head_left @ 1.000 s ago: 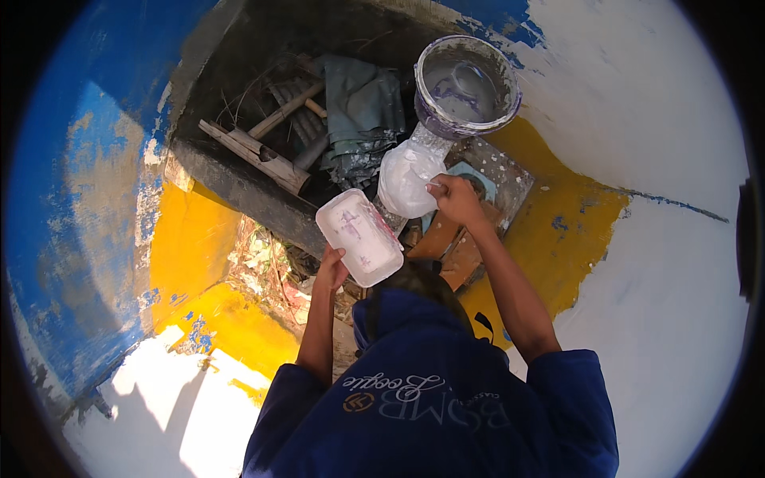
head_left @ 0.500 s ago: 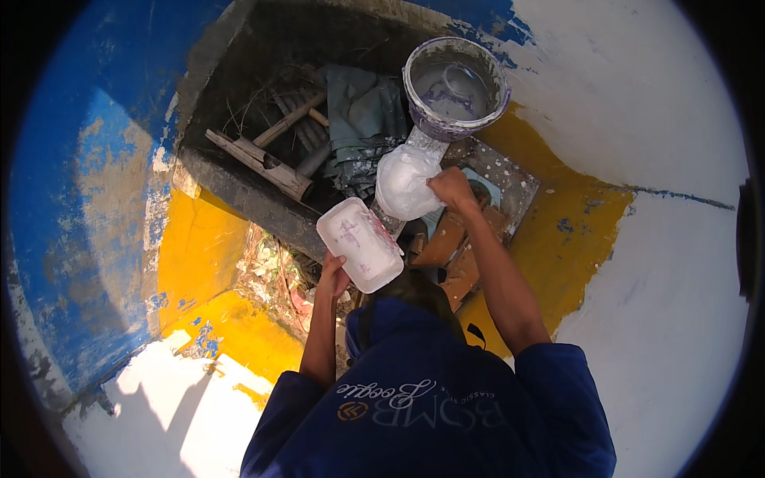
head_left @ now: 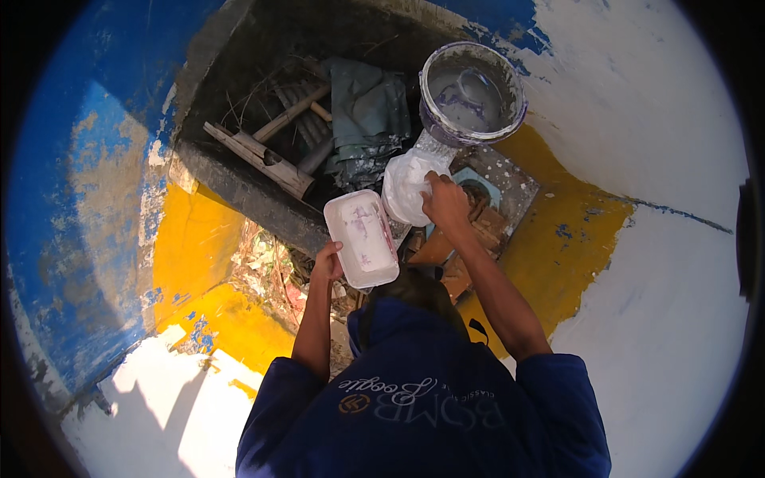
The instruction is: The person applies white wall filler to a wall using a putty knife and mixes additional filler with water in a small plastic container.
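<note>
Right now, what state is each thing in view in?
Left hand: gripping the tray's edge
Right hand: on the bag, grip unclear
Tray: tilted or level unclear, smeared inside
Bag: rounded out, contents unclear
Bucket: upright, uncovered, smeared
Cloth: crumpled
Blue wall: paint worn, patchy

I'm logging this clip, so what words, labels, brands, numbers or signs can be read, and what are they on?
Navy-blue cloth shirt: pale cursive lettering, faint block capitals, smaller letters and a round yellow emblem; I won't copy the wording.
White rectangular tray, white plastic bag, round purple bucket: no readable text.
</note>
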A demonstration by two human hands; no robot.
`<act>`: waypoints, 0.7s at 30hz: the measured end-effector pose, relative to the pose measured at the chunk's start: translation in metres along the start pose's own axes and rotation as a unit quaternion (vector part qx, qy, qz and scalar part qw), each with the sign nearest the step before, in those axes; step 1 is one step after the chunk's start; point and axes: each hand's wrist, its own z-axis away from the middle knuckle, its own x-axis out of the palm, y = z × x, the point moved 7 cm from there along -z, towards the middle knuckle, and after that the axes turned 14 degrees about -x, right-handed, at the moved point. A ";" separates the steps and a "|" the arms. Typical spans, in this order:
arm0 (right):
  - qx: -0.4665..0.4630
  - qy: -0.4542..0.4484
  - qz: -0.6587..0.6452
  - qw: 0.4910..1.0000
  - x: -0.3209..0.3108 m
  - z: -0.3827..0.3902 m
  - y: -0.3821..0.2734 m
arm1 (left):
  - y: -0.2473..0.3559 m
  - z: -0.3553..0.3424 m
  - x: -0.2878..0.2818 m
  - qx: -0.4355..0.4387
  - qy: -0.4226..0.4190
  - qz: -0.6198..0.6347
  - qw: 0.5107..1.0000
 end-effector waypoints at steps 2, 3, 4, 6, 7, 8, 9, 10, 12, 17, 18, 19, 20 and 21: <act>-0.019 -0.081 0.068 0.994 0.009 -0.008 -0.002 | 0.005 -0.011 -0.002 -0.018 -0.015 0.013 1.000; -0.019 -0.081 0.069 0.994 0.009 -0.009 -0.001 | 0.008 -0.017 -0.002 -0.020 0.004 0.015 1.000; -0.037 -0.105 0.092 0.990 0.012 -0.010 -0.002 | 0.011 -0.023 -0.003 -0.022 0.023 0.018 0.999; -0.054 -0.128 0.116 0.983 0.018 -0.010 -0.003 | 0.018 -0.040 0.000 -0.029 0.021 0.003 0.999; -0.082 -0.125 0.128 0.981 0.022 -0.011 -0.007 | 0.021 -0.047 0.001 -0.035 0.019 -0.013 0.999; -0.110 -0.121 0.140 0.977 0.025 -0.011 -0.011 | 0.023 -0.053 0.001 -0.037 0.018 -0.013 0.999; -0.110 -0.120 0.141 0.977 0.026 -0.011 -0.012 | 0.024 -0.058 0.001 -0.048 0.008 -0.011 0.999; -0.119 -0.110 0.130 0.978 0.026 -0.009 -0.014 | 0.024 -0.062 0.001 -0.058 -0.002 -0.010 0.998; -0.125 -0.098 0.119 0.980 0.026 -0.005 -0.015 | 0.023 -0.064 -0.001 -0.062 0.000 -0.011 0.998; -0.131 -0.015 0.036 0.991 0.026 -0.005 -0.008 | 0.021 -0.071 0.005 -0.081 -0.029 -0.014 0.996; -0.130 -0.013 0.035 0.991 0.025 -0.006 -0.009 | 0.022 -0.073 0.007 -0.082 -0.068 0.015 0.994; -0.108 -0.029 0.034 0.993 0.025 -0.007 -0.006 | 0.023 -0.074 0.010 -0.082 -0.106 0.043 0.990; -0.086 -0.045 0.032 0.995 0.026 -0.007 -0.004 | 0.023 -0.075 0.008 -0.083 -0.106 0.041 0.990; -0.085 -0.043 0.031 0.995 0.022 -0.007 -0.004 | 0.024 -0.074 0.011 -0.073 -0.099 0.041 0.992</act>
